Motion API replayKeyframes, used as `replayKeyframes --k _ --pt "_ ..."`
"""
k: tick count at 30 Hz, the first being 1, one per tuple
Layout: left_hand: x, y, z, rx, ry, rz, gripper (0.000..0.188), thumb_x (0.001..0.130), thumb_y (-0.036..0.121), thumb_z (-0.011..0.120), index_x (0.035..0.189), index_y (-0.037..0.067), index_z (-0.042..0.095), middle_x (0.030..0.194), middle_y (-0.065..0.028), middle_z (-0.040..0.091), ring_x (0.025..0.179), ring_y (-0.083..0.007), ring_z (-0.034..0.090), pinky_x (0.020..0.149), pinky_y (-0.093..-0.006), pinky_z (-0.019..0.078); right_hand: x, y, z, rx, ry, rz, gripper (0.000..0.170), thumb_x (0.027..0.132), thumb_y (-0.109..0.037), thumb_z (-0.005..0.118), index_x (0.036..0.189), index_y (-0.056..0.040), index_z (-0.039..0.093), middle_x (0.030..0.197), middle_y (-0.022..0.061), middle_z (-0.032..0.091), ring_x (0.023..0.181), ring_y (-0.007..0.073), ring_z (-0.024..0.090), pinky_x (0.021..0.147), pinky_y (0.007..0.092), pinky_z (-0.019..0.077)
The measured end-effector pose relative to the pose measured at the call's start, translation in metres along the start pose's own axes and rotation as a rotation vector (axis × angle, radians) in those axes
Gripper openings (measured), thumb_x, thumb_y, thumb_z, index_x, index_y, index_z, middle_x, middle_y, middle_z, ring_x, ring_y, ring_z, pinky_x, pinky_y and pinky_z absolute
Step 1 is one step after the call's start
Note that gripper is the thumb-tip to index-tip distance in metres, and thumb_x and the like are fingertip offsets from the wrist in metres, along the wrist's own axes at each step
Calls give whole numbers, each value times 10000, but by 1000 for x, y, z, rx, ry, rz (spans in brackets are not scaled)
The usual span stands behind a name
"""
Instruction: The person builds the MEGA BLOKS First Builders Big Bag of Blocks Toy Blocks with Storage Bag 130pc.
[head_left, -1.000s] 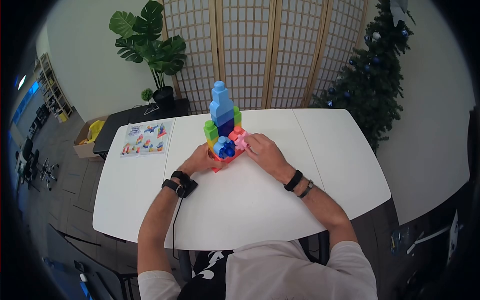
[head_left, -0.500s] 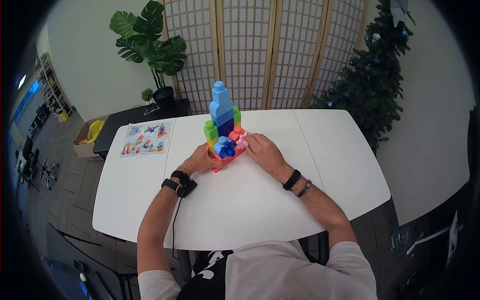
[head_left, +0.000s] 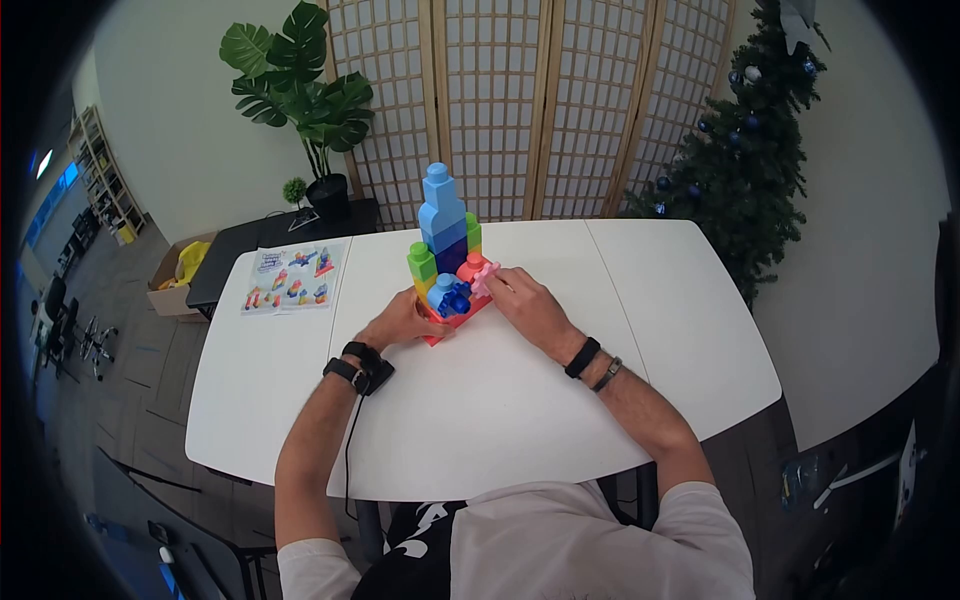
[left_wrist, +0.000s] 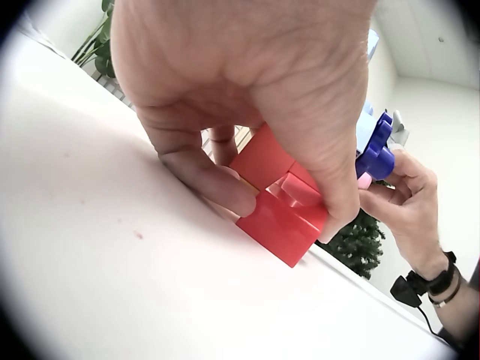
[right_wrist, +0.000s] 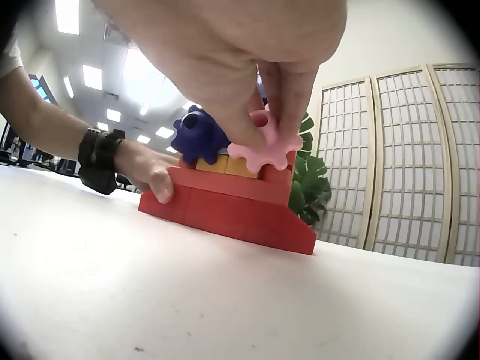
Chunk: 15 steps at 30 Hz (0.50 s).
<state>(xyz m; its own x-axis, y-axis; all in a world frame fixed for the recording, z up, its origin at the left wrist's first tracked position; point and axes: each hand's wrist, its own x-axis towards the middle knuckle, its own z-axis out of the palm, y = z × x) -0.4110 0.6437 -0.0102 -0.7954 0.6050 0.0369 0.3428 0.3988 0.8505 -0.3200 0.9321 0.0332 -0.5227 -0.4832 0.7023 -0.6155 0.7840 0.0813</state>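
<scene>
A tower of toy building blocks [head_left: 442, 218] stands on the table, with light blue blocks on top and green and yellow ones at its side. Its long red base [right_wrist: 225, 210] rests on the tabletop. My left hand [head_left: 403, 318] grips the left end of that base, thumb on one side and fingers on the other. With thumb and fingers, my right hand [head_left: 535, 310] pinches a pink gear [right_wrist: 268, 150] on the front of the build. Beside it sits a dark blue gear [right_wrist: 199, 135], on the front of a light blue block [head_left: 441, 287].
On the white table [head_left: 500, 420], a printed picture sheet [head_left: 293, 278] lies at the far left. Behind stand a folding screen [head_left: 490, 110], a potted plant [head_left: 325, 190] and a decorated tree [head_left: 740, 160]. A cable [head_left: 350, 440] hangs from the left wrist device.
The pink gear has turned a little in my right fingers, and the right hand and wrist have shifted slightly. My left hand keeps its grip on the red base.
</scene>
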Motion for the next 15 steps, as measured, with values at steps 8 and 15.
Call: replayKeyframes --k 8,15 --pt "-5 17 -1 15 -17 -6 758 725 317 1018 1341 64 655 1152 -60 750 1027 -181 700 924 -325 567 2 4 11 -39 -13 -4 238 925 -71 705 1156 -37 662 1093 91 687 1048 251 685 917 351 613" --pt "-7 24 -1 10 -10 -33 725 732 287 1013 1329 69 664 1125 -40 747 983 -164 697 901 -309 572 6 -1 7 319 34 283 288 1044 -255 722 1055 33 715 949 194 761 872 339 735 789 450 606"
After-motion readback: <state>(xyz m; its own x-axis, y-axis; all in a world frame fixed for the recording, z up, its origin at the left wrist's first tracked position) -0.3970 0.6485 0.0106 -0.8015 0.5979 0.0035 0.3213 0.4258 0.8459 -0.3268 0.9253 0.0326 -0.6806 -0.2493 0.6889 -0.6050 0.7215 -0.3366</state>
